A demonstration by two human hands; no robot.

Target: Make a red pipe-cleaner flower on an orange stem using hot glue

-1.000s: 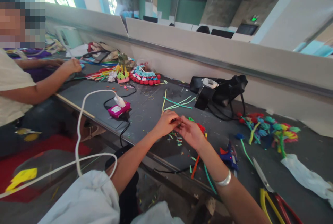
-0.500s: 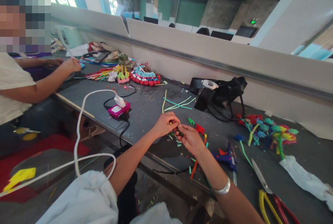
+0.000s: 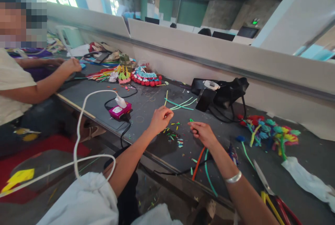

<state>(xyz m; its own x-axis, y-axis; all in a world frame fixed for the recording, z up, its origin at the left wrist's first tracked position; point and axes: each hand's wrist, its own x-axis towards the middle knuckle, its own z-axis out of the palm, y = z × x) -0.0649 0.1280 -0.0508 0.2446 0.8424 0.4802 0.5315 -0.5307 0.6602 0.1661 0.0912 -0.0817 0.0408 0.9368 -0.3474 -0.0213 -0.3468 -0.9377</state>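
My left hand [image 3: 161, 118] is above the dark table with thumb and fingers pinched together; anything between them is too small to make out. Apart from it, on the right, my right hand [image 3: 204, 133] has its thumb against a bent forefinger. A small green twisted piece [image 3: 191, 120] shows right at those fingertips, and I cannot tell whether they touch it. Between and below the hands lie small coloured clippings [image 3: 172, 136]. Thin pale green and teal fuzzy stems [image 3: 183, 105] lie crossed just beyond my left hand. An orange stem [image 3: 199, 162] lies below my right wrist.
A pink power strip [image 3: 119, 110] with a white plug and cable sits left. To the right are large scissors [image 3: 264, 179], a bunch of fuzzy flowers [image 3: 274, 130] and a mostly hidden glue gun [image 3: 232, 153]. A black bag [image 3: 230, 92] stands behind. Another person's hand [image 3: 72, 65] works far left.
My hands were together at the fingertips and have now parted. The left has moved a little left and up, the right to the right, covering the red piece and most of the glue gun.
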